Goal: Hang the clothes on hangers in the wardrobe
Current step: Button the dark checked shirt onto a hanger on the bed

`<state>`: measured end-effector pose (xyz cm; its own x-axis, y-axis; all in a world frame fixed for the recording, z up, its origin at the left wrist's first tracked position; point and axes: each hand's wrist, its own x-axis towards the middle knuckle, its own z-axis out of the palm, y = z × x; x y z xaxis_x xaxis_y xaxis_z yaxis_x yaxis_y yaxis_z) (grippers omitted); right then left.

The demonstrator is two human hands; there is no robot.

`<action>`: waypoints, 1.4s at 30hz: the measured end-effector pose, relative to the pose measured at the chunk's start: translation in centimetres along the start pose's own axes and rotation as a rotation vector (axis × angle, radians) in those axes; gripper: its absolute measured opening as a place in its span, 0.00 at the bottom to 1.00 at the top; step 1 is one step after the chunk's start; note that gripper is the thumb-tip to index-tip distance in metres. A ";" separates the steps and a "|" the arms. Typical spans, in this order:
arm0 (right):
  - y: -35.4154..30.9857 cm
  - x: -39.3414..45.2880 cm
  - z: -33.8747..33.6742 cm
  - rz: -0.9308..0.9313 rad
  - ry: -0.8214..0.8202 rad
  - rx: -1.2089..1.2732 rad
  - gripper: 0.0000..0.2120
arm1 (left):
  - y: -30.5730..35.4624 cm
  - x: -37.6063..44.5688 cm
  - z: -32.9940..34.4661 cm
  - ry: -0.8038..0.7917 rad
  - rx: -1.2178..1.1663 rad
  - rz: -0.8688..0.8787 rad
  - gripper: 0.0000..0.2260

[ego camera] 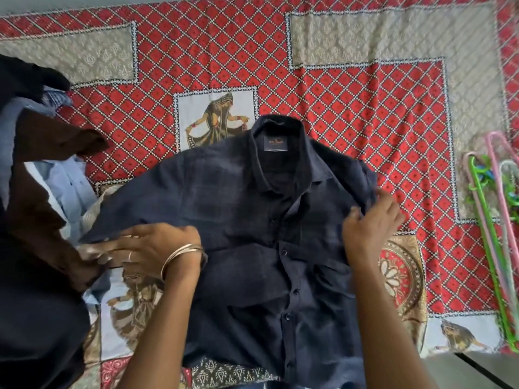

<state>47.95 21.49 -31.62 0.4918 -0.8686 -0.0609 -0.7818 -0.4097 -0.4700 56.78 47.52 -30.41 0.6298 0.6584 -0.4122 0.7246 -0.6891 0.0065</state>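
1. The dark shirt [269, 220] lies face up on the bed, over a red patterned bedspread [365, 108], collar away from the person and hem toward them, so its long axis runs straight out from the body.
2. The left hand [151, 245] rests fingers spread on the shirt's left sleeve, pressing it flat rather than clamped on it; I cannot tell whether any cloth is pinched underneath.
3. The right hand [370, 220] sits at the shirt's right shoulder edge, fingers curled into the fabric there, apparently gripping it.
4. The hangers [494, 220] lie at the bed's right edge, well apart from the shirt; the right hand is the nearer one.
5. A pile of other clothes [42, 164] sits to the left, beside the left hand.
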 end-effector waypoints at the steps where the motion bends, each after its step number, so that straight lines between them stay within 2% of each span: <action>1: -0.3 1.6 0.1 0.104 0.015 0.089 0.26 | 1.0 0.1 -0.3 -0.054 0.020 -0.022 0.42; 2: -0.3 3.3 -0.1 0.230 0.025 0.168 0.27 | 2.0 0.0 -0.4 -0.118 0.061 -0.029 0.41; 4: 0.0 5.5 0.5 0.360 0.013 0.208 0.28 | 3.8 -0.6 -1.5 -0.226 0.195 0.108 0.30; 6: 0.2 6.6 1.1 0.242 -0.164 0.141 0.34 | 5.7 -2.3 -1.4 -0.262 0.210 0.380 0.18; 7: 0.2 6.9 1.6 0.122 -0.288 0.087 0.38 | 6.5 -2.9 -1.0 -0.260 0.164 0.513 0.15; 9: 0.3 7.3 2.2 -0.104 -0.562 -0.127 0.42 | 7.7 -3.6 1.1 -0.340 0.077 0.787 0.19; 11: -0.4 7.2 2.4 -0.149 -0.710 -0.308 0.37 | 8.2 -2.5 3.4 -0.438 0.164 0.960 0.33; 12: -1.0 7.2 2.4 -0.137 -0.704 -0.340 0.32 | 8.4 -1.6 4.1 -0.462 0.219 0.972 0.39; 14: -0.8 7.5 2.3 -0.186 -0.584 -0.266 0.23 | 8.7 -0.6 5.3 -0.493 0.270 0.967 0.47; 16: -0.6 7.2 1.8 -0.160 -0.486 0.073 0.20 | 8.6 -0.4 5.8 -0.503 0.258 0.972 0.50; 18: -1.1 7.0 0.2 0.054 -0.447 0.600 0.13 | 8.8 -0.7 6.4 -0.522 0.233 0.952 0.52; 19: -1.1 7.1 -0.7 0.112 -0.415 0.754 0.10 | 8.9 -0.7 6.6 -0.529 0.230 0.943 0.53; 20: -1.2 7.6 -1.8 0.106 -0.389 0.787 0.09 | 8.9 -0.5 6.7 -0.529 0.223 0.932 0.53; 21: -1.6 8.4 -3.1 0.072 -0.334 0.710 0.10 | 9.1 -0.6 6.9 -0.533 0.228 0.927 0.54; 23: -2.1 10.8 -5.2 -0.111 -0.216 0.220 0.09 | 9.2 -0.2 7.1 -0.544 0.235 0.900 0.54; 25: -1.4 12.7 -6.5 -0.168 -0.039 -0.267 0.22 | 9.4 -0.2 7.2 -0.559 0.226 0.886 0.53; 27: -1.4 12.8 -6.3 -0.105 0.062 -0.411 0.35 | 9.4 0.1 7.2 -0.577 0.214 0.868 0.51; 28: -1.7 12.3 -5.9 -0.087 0.051 -0.453 0.39 | 9.5 0.0 7.2 -0.580 0.203 0.860 0.50; 30: -2.0 10.7 -4.3 -0.097 -0.048 -0.484 0.37 | 9.6 -0.4 7.0 -0.536 0.185 0.839 0.45; 33: -2.8 7.1 -1.1 -0.183 -0.217 -0.311 0.22 | 10.3 -1.6 6.4 -0.280 0.116 0.771 0.33; 35: -3.7 4.4 1.3 -0.163 -0.328 -0.164 0.26 | 11.3 -2.6 5.9 -0.143 0.052 0.732 0.30; 37: -4.5 2.9 3.4 -0.050 -0.428 -0.121 0.33 | 12.9 -3.0 5.6 -0.147 0.046 0.700 0.26; 38: -4.8 2.8 4.1 -0.007 -0.461 -0.138 0.32 | 13.7 -3.1 5.5 -0.165 0.067 0.690 0.22; 40: -5.4 3.1 4.4 -0.008 -0.419 -0.148 0.20 | 14.7 -2.9 4.7 -0.151 0.070 0.678 0.15; 42: -5.7 3.9 4.2 -0.006 -0.253 -0.061 0.14 | 14.9 -1.7 3.6 -0.030 -0.009 0.645 0.13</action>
<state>55.90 21.64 -32.91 0.5707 -0.7718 -0.2803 -0.7965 -0.4373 -0.4176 65.49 35.09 -32.92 0.9316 0.1033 -0.3485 0.2051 -0.9410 0.2692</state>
